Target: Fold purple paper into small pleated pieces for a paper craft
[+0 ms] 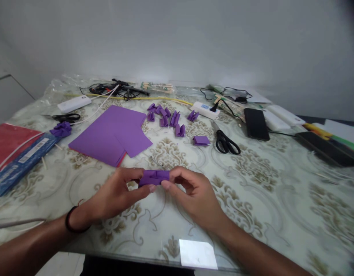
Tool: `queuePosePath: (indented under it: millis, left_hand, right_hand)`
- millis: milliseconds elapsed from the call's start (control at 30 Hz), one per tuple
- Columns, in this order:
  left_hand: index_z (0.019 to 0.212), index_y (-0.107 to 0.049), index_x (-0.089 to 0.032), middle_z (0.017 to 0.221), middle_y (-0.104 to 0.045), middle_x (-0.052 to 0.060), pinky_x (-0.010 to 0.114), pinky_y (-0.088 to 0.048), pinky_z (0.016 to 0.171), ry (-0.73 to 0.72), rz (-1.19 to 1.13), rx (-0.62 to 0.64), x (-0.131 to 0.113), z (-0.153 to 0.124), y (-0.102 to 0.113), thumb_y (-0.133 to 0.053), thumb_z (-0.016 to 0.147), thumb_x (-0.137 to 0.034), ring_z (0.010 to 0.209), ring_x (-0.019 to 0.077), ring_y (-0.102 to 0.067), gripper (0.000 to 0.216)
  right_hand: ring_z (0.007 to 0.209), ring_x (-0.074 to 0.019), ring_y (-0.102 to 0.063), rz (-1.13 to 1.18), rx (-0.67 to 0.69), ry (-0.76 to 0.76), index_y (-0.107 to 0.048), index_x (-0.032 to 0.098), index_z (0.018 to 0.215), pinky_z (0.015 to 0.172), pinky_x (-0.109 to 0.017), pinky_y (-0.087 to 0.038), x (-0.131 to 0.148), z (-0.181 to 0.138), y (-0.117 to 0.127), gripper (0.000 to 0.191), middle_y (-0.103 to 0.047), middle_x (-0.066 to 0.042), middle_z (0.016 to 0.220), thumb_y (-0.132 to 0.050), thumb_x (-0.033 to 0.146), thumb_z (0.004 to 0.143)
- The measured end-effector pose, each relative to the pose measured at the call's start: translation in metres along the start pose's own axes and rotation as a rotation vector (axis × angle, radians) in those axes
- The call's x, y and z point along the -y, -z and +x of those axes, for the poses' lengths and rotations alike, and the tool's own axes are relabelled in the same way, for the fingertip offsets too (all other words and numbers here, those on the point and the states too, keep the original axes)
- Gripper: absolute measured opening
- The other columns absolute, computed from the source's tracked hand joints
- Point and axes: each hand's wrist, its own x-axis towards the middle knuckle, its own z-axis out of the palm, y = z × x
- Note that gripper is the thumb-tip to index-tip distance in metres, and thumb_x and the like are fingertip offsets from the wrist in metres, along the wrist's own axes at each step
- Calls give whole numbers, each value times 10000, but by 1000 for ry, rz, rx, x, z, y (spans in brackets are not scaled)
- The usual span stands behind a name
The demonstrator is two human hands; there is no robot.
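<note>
Both my hands pinch one small folded purple paper piece [153,178] just above the glass-topped table [269,199]. My left hand [116,193] grips its left end between thumb and fingers. My right hand [194,191] grips its right end the same way. Beyond them lies a stack of flat purple paper sheets [112,134]. Several finished purple folded pieces [168,117] are scattered further back, and one flatter folded piece [201,140] lies beside black scissors [226,143].
A second pair of scissors [66,117], a purple paper flower [61,129], a blue packet [21,159] and red paper [7,142] lie at left. Power strips, cables, a black phone [256,123] and power banks [283,117] sit at back and right. A white slip [197,253] lies near the front edge.
</note>
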Motion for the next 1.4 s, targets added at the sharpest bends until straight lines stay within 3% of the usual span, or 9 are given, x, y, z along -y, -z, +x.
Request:
queuePosePath:
  millis: [233,467,767,1100,1400]
  left_hand:
    - [828,-763,-178,741,-717,-9,237,-444,635,66,4,17,-3,-1,-1,-706,988,-380,697,144,-602,264]
    - [919,-823,-180,890,-812,53,293,-545,741,149,-168,19,4,-4,0,-711,993,-430,823,204,-717,284]
    - [943,-792,-190,832,-734,11,255,-503,695,100,-215,8,2,-3,-1,-728,998,-385,767,152,-636,212]
    - [814,-745,-190,722,-681,-42,216,-420,631,37,-100,13,-6,-1,-4,-717,979,-264,667,105,-550,183]
    - [793,-721,-196,680,-644,-53,224,-401,608,-78,72,-110,-1,-6,-7,-731,959,-227,624,102,-529,169]
  right_hand:
    - [697,-152,-582,-29,50,38,-691,221,821,666,-282,-449,3,1,0,148,-634,25,742,-732,266,956]
    - [714,-146,-630,-3,86,79,-759,240,905,686,-274,-472,7,1,2,128,-723,18,800,-676,231,1002]
    - [706,-164,-620,-30,91,91,-709,218,835,678,-305,-465,7,0,2,147,-683,3,774,-682,251,976]
    - [713,-163,-602,-29,109,116,-675,218,801,687,-316,-458,7,1,2,173,-652,7,770,-665,225,974]
    - [708,-156,-617,-98,76,128,-653,220,812,690,-304,-473,8,1,-2,168,-665,13,767,-709,249,967]
